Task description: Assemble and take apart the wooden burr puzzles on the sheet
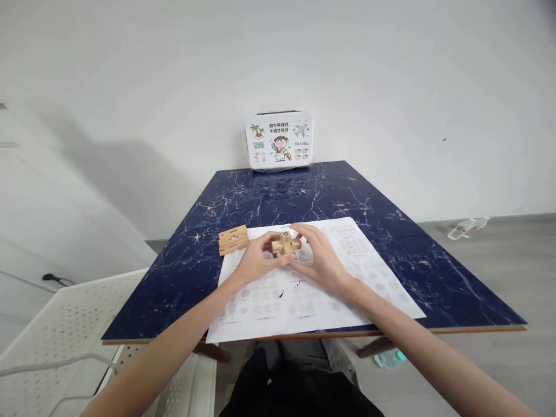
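Observation:
Between my hands, over the printed sheet, is a partly joined wooden interlocking puzzle (286,247) with crossing blocks and a dark mark on its upper piece. My left hand (259,256) grips it from the left, thumb along the near side and fingers curled behind. My right hand (319,258) curves round its right side, with the fingertips at the top and the thumb near the front. Several loose wooden puzzle pieces (233,240) with notches lie side by side just left of my left hand. The white instruction sheet (269,315) shows rows of small diagrams.
A dark blue marbled table (174,289) carries everything. At its back edge a white cartoon case (279,142) stands against the wall. White perforated furniture (82,313) with cables is at the left. Bottles (467,227) lie on the floor at the right.

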The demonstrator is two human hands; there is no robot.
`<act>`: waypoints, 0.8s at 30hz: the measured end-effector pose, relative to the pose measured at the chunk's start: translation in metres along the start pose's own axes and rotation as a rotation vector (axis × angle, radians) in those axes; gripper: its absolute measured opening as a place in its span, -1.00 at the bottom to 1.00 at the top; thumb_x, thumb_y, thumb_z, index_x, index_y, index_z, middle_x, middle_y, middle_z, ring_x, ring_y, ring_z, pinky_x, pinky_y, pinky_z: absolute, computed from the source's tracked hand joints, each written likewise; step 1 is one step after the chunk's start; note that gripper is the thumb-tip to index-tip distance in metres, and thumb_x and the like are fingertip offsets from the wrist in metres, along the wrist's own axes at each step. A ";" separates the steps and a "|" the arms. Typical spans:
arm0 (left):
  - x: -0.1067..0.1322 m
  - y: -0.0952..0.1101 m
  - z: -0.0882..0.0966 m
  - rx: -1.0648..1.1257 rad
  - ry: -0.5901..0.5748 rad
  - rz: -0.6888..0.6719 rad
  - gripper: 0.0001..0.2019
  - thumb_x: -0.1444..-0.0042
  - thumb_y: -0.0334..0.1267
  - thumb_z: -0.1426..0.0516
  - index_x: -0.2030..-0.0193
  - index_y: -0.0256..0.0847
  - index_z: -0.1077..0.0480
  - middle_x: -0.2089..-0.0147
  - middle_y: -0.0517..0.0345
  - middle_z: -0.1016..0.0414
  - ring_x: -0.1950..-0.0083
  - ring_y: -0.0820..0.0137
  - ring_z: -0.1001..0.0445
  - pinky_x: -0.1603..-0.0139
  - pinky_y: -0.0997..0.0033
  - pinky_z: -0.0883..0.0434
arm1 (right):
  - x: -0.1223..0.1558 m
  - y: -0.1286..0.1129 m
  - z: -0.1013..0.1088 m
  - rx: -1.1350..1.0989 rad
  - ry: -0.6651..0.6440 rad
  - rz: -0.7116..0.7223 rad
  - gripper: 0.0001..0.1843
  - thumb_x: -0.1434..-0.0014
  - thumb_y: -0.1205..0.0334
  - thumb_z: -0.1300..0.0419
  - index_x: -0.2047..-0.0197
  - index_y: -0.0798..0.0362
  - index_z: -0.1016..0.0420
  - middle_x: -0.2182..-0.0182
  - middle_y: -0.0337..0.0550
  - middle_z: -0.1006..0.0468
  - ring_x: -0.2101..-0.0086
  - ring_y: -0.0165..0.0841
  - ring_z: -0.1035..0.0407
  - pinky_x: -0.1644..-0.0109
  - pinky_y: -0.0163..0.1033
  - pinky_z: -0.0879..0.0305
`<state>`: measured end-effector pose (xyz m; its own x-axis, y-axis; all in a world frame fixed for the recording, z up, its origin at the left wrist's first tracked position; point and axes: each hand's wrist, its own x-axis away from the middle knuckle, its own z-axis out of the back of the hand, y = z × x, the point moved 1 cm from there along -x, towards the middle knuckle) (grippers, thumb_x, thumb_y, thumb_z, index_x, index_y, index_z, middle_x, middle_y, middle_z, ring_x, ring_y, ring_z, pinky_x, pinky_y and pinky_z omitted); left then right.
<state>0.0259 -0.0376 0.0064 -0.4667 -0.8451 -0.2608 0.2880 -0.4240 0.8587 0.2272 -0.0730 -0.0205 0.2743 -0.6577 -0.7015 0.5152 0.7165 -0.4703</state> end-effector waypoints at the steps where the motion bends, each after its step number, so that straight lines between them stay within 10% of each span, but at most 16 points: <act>1: 0.000 0.000 0.001 -0.017 0.031 -0.015 -0.53 -0.07 -0.08 -0.40 -0.08 -0.22 -0.50 0.00 -0.01 -0.64 0.09 0.23 -0.59 0.09 0.27 -0.51 | 0.000 0.002 -0.001 -0.017 0.005 -0.035 -0.32 -0.37 0.10 -0.28 -0.44 -0.13 -0.11 -0.28 0.12 -0.36 -0.13 -0.01 -0.40 -0.19 0.19 -0.40; 12: 0.001 -0.008 0.002 -0.122 0.130 -0.155 -0.34 -0.04 -0.09 -0.45 -0.28 -0.13 -0.42 -0.13 -0.06 -0.63 -0.06 0.14 -0.62 0.00 0.20 -0.55 | 0.001 0.006 -0.005 -0.076 -0.025 -0.094 -0.61 -0.45 0.27 -0.10 -0.29 -0.05 -0.25 -0.03 0.05 -0.48 0.07 -0.14 -0.47 -0.07 0.05 -0.47; 24: 0.002 -0.003 0.006 -0.079 -0.039 -0.174 -0.34 -0.15 -0.14 -0.37 -0.37 -0.06 -0.35 -0.25 -0.07 -0.54 -0.21 0.11 -0.55 -0.24 0.05 -0.48 | 0.000 0.006 0.002 -0.021 -0.011 -0.038 -0.83 -0.52 0.18 -0.07 -0.11 -0.06 -0.39 0.14 -0.04 -0.56 0.19 -0.18 -0.47 0.08 -0.05 -0.42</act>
<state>0.0193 -0.0362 0.0061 -0.5466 -0.7443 -0.3837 0.2644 -0.5882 0.7643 0.2319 -0.0690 -0.0218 0.2643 -0.6870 -0.6769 0.5080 0.6958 -0.5078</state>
